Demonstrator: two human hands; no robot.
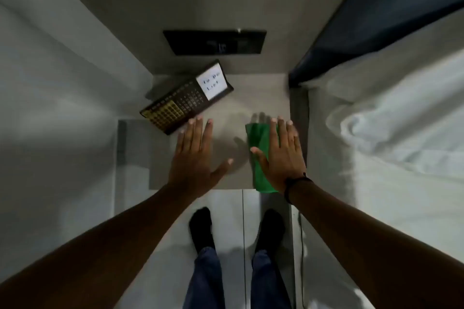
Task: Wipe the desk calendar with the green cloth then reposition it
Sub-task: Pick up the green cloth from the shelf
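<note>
A dark desk calendar (187,96) with a white note panel and a gold grid stands tilted at the back left of a small grey bedside table (233,100). My left hand (194,155) is flat and open above the table, its fingertips just short of the calendar's near edge. A folded green cloth (258,140) lies along the table's right side. My right hand (281,155) rests flat on top of the cloth with fingers straight, covering its right half; it does not grip the cloth.
A black panel (216,42) is fixed to the wall behind the table. A bed with white sheets (391,132) and a dark headboard (391,14) borders the right side. A grey wall runs on the left. My feet in dark socks (200,228) stand on the tiled floor below.
</note>
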